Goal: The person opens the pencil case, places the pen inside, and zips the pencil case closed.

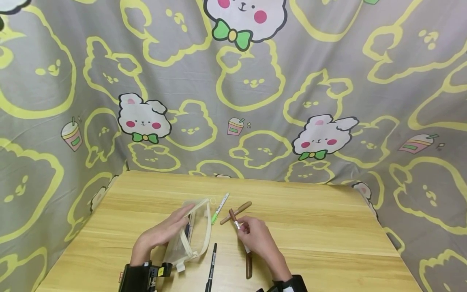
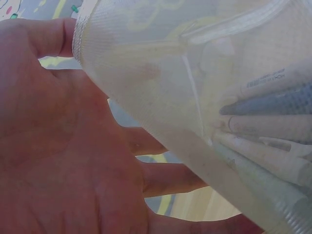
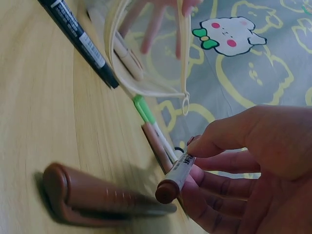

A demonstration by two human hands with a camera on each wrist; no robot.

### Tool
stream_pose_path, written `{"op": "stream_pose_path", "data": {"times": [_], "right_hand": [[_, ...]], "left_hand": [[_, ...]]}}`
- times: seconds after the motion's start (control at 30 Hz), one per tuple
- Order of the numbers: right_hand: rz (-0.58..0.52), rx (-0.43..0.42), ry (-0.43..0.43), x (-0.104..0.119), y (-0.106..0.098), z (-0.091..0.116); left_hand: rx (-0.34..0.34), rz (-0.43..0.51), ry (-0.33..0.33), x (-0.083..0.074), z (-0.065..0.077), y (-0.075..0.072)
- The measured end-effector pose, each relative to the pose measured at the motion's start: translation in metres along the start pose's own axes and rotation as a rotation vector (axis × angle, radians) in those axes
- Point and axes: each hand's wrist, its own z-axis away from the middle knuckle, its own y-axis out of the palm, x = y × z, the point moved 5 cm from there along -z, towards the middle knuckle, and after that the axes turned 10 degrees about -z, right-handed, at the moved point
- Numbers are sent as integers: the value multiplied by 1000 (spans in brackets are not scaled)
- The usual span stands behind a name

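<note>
My left hand [image 1: 162,233] is at the left side of a see-through mesh zip pouch [image 2: 146,92], fingers extended behind its wall and thumb at its rim. The pouch is unzipped, its mouth facing right, with several pens [image 2: 273,124] inside. My right hand [image 1: 257,235] pinches a brown-ended marker with a white barrel [image 3: 180,173] between thumb and fingers. Beneath it on the table lies another brown marker [image 3: 112,195]. Beyond the right hand are a lighter brown marker [image 1: 242,207] and a white marker with a green end [image 1: 220,207].
A black pen [image 1: 212,267] lies between the hands, in front of the pouch. The wooden table [image 1: 328,227] runs back to a grey cartoon-print curtain [image 1: 255,121], which also hangs on both sides.
</note>
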Motion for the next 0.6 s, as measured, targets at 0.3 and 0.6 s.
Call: {"op": "stream_pose_path", "data": {"times": [0.3,0.6], "right_hand": [[-23,59,-67,24,20,-10],[-210,101,21,43,56,-27]], "left_hand": [[1,19,18,-1,0,0],[-11,7,59,-1,-1,-1]]}}
